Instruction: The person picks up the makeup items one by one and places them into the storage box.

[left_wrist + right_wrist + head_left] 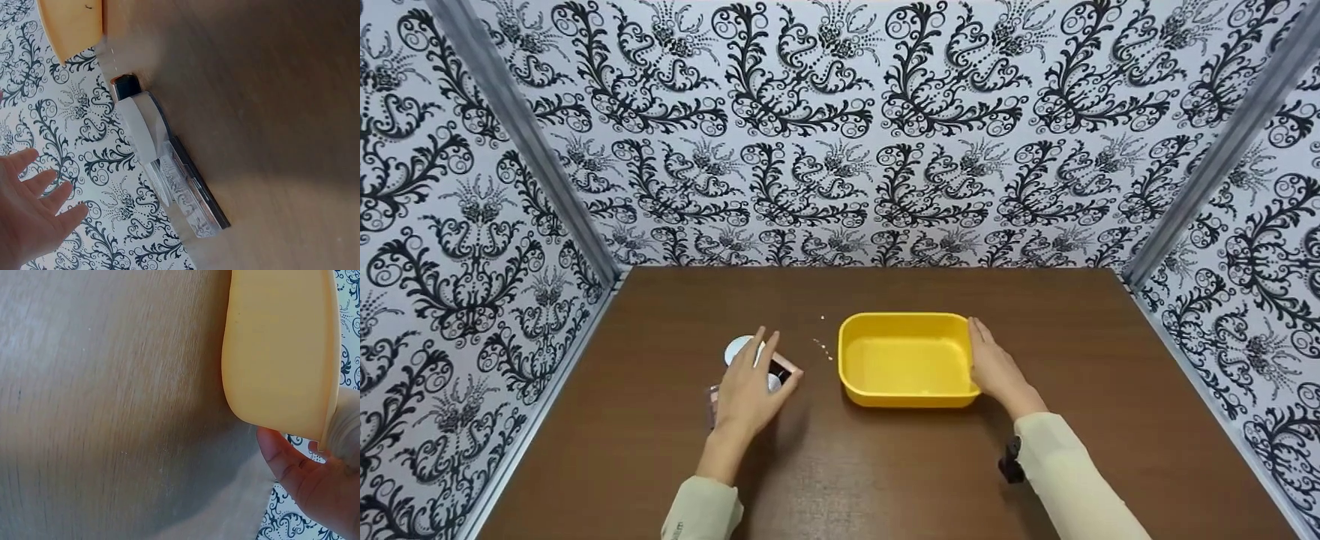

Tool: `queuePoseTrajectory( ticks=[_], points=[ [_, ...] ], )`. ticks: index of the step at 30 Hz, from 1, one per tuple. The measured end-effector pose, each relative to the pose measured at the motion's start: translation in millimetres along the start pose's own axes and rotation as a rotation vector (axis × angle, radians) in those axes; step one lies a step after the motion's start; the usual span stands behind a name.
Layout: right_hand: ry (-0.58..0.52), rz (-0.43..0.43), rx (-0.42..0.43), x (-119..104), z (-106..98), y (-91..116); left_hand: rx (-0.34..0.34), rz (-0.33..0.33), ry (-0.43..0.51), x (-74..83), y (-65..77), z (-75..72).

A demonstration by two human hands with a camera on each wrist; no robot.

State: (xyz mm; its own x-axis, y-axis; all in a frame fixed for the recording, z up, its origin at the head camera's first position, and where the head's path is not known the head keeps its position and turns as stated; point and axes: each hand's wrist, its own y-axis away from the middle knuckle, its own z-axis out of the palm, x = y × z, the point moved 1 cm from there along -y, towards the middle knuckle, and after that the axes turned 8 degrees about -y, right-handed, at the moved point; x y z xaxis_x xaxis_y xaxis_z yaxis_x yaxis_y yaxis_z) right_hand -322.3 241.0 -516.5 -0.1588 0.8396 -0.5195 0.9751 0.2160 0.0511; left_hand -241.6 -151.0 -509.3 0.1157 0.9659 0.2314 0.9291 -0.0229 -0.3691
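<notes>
My left hand (746, 390) is raised over a small group of things on the table, fingers spread and holding nothing. In the left wrist view the group shows a white round piece (136, 130), a dark piece with a copper-coloured edge (127, 87) and a flat clear-and-dark case (194, 194), which looks like a makeup palette. From above, the hand partly hides them. A yellow plastic tub (911, 396) stands upright to the right of them. Along its right end my right hand (996, 371) rests against the outer wall, fingers fairly straight near the rim.
Several tiny pale crumbs (823, 349) lie on the brown tabletop (847, 480) left of the tub. Patterned black-and-white panels (840, 150) close off the back and both sides. A dark wrist strap piece (1011, 460) sits by the right cuff.
</notes>
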Motion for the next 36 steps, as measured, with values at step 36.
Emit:
queuePoseTrajectory(
  ticks=[36],
  points=[
    [0.028, 0.043, -0.065, -2.8, 5.3, -0.3, -0.055, -0.036, -0.065, -18.1, 26.9, 20.4]
  ],
)
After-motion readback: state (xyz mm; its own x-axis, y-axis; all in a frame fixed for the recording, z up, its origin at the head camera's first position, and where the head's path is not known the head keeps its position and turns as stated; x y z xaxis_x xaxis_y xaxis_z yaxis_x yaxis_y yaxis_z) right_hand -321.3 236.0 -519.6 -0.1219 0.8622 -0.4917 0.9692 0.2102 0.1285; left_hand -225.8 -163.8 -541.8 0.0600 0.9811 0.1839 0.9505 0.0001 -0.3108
